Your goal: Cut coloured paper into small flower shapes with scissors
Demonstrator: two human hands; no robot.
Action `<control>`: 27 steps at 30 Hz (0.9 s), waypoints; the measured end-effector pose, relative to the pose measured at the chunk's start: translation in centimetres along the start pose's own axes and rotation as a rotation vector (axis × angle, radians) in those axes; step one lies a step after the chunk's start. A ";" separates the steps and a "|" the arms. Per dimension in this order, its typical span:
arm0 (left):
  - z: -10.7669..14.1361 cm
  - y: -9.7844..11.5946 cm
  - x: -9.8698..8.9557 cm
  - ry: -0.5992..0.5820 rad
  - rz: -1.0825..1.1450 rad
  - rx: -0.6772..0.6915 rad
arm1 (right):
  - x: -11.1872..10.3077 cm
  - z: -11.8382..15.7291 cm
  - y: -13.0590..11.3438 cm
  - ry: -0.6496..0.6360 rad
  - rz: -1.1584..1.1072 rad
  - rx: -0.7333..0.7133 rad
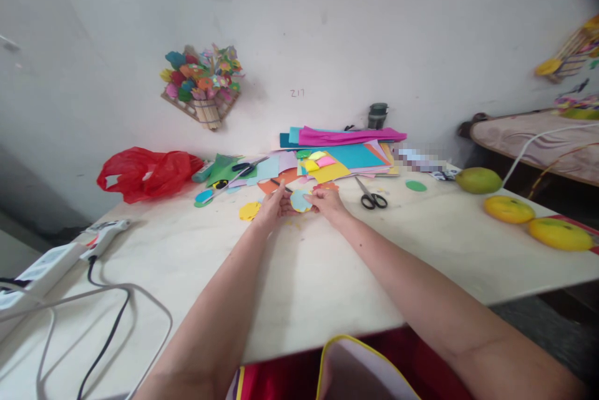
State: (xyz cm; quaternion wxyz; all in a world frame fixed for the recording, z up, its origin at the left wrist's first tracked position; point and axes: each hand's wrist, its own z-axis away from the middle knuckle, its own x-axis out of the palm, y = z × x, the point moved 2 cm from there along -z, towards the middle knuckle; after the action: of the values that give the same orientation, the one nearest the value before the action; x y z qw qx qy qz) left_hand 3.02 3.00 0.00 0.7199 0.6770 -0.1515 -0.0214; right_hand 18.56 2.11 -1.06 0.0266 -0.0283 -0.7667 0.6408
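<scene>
A light blue paper cutout (pixel 301 201) with a wavy edge is held up between my two hands, just above the table. The thumb and fingers of my right hand (pixel 330 205) pinch its right side. At its left edge, my left hand (pixel 276 206) has its fingers curled against the paper. A dark, pen-like stick (pixel 287 189) shows by the left thumb; whether that hand grips it is unclear. Yellow paper cutouts (pixel 249 211) lie just left of my left hand. Behind my right hand is an orange-red paper cutout (pixel 326 186). Black-handled scissors (pixel 372 199) rest open to the right.
Coloured paper sheets (pixel 355 160) are stacked at the back, with a second pair of scissors (pixel 246 168) to their left. A red plastic bag (pixel 150 172) sits back left. Power strips (pixel 44 272) and cables occupy the left edge. Several mangoes (pixel 508 209) line the right side.
</scene>
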 end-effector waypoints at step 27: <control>-0.3 -0.9 -0.1 -0.077 -0.120 -0.011 | 0.0 0.1 -0.1 -0.024 -0.006 0.031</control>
State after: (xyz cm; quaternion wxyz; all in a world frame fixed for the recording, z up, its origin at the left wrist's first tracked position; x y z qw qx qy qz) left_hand 3.20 3.19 -0.93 0.7147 0.6796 -0.1380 -0.0916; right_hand 18.55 1.96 -0.98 0.0199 -0.0179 -0.7570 0.6528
